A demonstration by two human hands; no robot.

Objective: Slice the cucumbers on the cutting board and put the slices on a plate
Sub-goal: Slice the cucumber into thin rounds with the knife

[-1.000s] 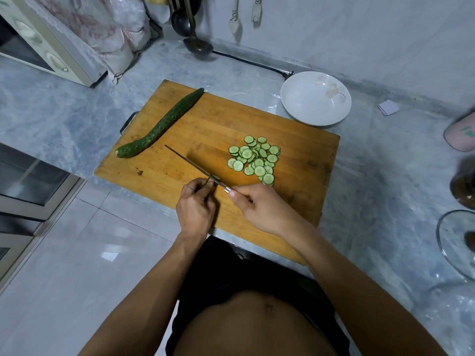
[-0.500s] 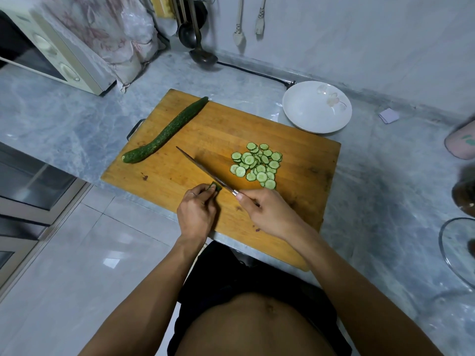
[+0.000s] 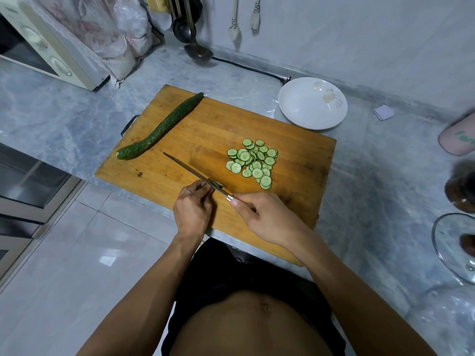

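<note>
A wooden cutting board (image 3: 195, 129) lies on the marble counter. One whole cucumber (image 3: 161, 127) rests along its far left side. A heap of several cucumber slices (image 3: 253, 161) sits right of centre. My left hand (image 3: 192, 209) pinches a short cucumber end piece (image 3: 215, 184) at the board's near edge. My right hand (image 3: 259, 214) grips the handle of a knife (image 3: 191, 172), whose blade lies across the end piece and points far left. A white plate (image 3: 312, 102) with a flower print stands beyond the board's far right corner, holding nothing.
A microwave (image 3: 38, 44) and plastic bags stand at the far left. Ladles (image 3: 198, 51) hang by the wall, and a black cord runs behind the plate. A pink container (image 3: 458, 137), a dark jar (image 3: 462, 191) and a glass lid (image 3: 455, 250) crowd the right edge.
The view has shifted slightly. Both hands stay at the board's near edge, the knife still working on the small end piece, which looks shorter.
</note>
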